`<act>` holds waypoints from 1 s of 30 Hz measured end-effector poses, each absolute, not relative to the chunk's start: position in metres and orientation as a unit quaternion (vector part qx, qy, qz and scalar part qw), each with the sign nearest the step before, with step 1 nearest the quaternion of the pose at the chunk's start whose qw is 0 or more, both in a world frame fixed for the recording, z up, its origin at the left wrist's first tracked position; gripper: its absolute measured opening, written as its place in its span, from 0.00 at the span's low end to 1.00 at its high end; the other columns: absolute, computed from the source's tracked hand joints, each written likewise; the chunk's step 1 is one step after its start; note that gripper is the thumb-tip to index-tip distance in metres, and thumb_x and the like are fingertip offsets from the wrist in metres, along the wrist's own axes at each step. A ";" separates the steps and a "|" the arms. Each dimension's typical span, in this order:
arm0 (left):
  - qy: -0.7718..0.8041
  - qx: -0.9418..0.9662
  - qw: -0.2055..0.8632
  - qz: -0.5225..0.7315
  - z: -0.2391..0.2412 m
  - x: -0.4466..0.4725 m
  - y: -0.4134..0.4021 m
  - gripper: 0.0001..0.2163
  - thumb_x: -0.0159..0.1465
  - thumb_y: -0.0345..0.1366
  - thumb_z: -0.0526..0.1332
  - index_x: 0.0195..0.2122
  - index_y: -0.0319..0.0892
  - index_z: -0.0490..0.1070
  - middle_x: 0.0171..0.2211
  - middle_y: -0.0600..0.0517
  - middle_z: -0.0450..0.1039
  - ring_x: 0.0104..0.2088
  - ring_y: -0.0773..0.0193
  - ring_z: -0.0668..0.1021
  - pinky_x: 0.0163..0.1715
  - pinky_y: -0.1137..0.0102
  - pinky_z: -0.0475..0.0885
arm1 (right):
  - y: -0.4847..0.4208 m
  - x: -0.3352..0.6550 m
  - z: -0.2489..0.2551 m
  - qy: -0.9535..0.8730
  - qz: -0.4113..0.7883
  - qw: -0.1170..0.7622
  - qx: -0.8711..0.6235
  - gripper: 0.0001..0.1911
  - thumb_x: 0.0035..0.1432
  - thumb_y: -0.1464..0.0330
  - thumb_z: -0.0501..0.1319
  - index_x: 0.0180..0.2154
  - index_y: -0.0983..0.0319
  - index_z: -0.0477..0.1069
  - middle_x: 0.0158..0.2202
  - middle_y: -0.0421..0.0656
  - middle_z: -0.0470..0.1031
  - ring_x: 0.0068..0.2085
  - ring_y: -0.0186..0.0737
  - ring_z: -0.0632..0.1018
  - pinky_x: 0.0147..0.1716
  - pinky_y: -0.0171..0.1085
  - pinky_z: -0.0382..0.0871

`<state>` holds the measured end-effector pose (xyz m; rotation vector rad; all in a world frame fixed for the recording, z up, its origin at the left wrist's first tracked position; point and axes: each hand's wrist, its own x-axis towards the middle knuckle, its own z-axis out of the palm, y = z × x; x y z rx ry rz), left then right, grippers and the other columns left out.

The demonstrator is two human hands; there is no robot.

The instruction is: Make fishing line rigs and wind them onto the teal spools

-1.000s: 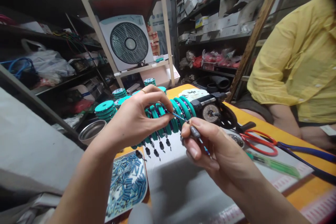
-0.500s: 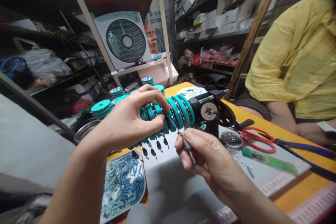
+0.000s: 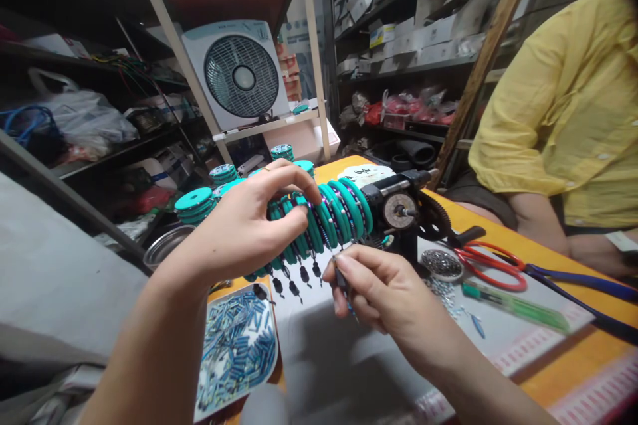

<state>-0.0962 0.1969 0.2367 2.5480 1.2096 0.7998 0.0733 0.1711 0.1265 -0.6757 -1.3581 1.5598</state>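
A row of teal-green spools wound with dark beaded strands stretches across the middle, joined to a black geared device. My left hand curls over the left part of this row, thumb and fingers bent around the spools. Below them my right hand is closed in a pinch on a small dark piece at the end of a beaded strand. Several black weights dangle beneath the spools. At lower left, a white tray holds many small blue tube-like pieces.
The geared device stands right of the spools. Red-handled scissors, a blue-handled tool, a green tube and a dish of metal bits lie at right. A person in a yellow shirt sits beyond. More green spools stand behind.
My right hand has shifted slightly left, still pinching the dark piece. My left thumb has drawn back a little to the left across the spools.
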 end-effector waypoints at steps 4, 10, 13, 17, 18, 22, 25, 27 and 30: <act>0.420 0.860 0.107 0.270 0.236 -0.097 0.197 0.08 0.59 0.27 0.55 0.37 0.43 0.70 0.42 0.53 0.69 0.45 0.60 0.72 0.48 0.62 0.66 | 0.171 0.075 0.127 -0.568 0.633 0.454 -0.265 0.18 0.64 0.56 0.55 0.34 0.65 0.71 0.23 0.39 0.71 0.18 0.23 0.56 0.17 0.28 0.47; 0.420 0.862 0.098 0.265 0.236 -0.096 0.198 0.07 0.60 0.29 0.55 0.38 0.43 0.70 0.42 0.53 0.69 0.46 0.60 0.72 0.48 0.63 0.66 | 0.175 0.076 0.123 -0.610 0.560 0.457 -0.324 0.21 0.65 0.56 0.54 0.29 0.65 0.71 0.24 0.39 0.71 0.19 0.25 0.57 0.19 0.30 0.50; 0.436 0.852 0.117 0.266 0.235 -0.096 0.197 0.10 0.60 0.31 0.56 0.43 0.44 0.68 0.45 0.52 0.69 0.46 0.60 0.73 0.47 0.63 0.68 | 0.174 0.076 0.124 -0.667 0.462 0.462 -0.359 0.22 0.67 0.59 0.52 0.25 0.65 0.70 0.25 0.39 0.71 0.23 0.27 0.64 0.24 0.30 0.56; 0.481 0.839 0.109 0.229 0.235 -0.097 0.194 0.17 0.59 0.35 0.59 0.51 0.49 0.64 0.48 0.52 0.70 0.47 0.58 0.74 0.43 0.64 0.70 | 0.171 0.075 0.126 -0.704 0.374 0.473 -0.374 0.20 0.67 0.62 0.52 0.25 0.63 0.69 0.23 0.37 0.70 0.26 0.28 0.69 0.27 0.30 0.58; 0.495 0.837 0.096 0.211 0.235 -0.097 0.193 0.19 0.59 0.37 0.60 0.52 0.50 0.62 0.48 0.53 0.70 0.46 0.57 0.74 0.42 0.64 0.70 | 0.171 0.074 0.126 -0.709 0.360 0.475 -0.377 0.20 0.67 0.63 0.52 0.25 0.63 0.68 0.22 0.36 0.69 0.25 0.28 0.69 0.26 0.30 0.57; 0.533 0.834 0.032 0.137 0.236 -0.094 0.191 0.26 0.57 0.47 0.62 0.56 0.55 0.59 0.47 0.54 0.72 0.41 0.56 0.76 0.36 0.64 0.71 | 0.172 0.073 0.125 -0.726 0.308 0.475 -0.390 0.18 0.67 0.65 0.52 0.25 0.63 0.67 0.21 0.36 0.68 0.23 0.28 0.68 0.25 0.31 0.56; 0.538 0.836 0.001 0.108 0.238 -0.090 0.191 0.26 0.57 0.48 0.62 0.57 0.57 0.58 0.46 0.56 0.73 0.40 0.56 0.77 0.33 0.66 0.70 | 0.173 0.072 0.122 -0.736 0.271 0.472 -0.403 0.16 0.66 0.66 0.52 0.25 0.63 0.66 0.21 0.36 0.68 0.22 0.30 0.67 0.24 0.33 0.54; 0.545 0.834 0.002 0.091 0.239 -0.087 0.192 0.27 0.57 0.47 0.61 0.58 0.55 0.58 0.48 0.55 0.73 0.42 0.55 0.77 0.35 0.65 0.71 | 0.174 0.072 0.119 -0.741 0.248 0.475 -0.405 0.15 0.66 0.67 0.52 0.26 0.62 0.66 0.21 0.37 0.67 0.22 0.31 0.67 0.23 0.33 0.54; 0.555 0.828 -0.011 0.083 0.238 -0.084 0.194 0.29 0.57 0.46 0.61 0.59 0.53 0.56 0.52 0.53 0.70 0.50 0.53 0.74 0.43 0.62 0.70 | 0.177 0.071 0.114 -0.749 0.213 0.499 -0.381 0.14 0.66 0.70 0.52 0.27 0.63 0.66 0.22 0.38 0.67 0.22 0.31 0.68 0.22 0.33 0.54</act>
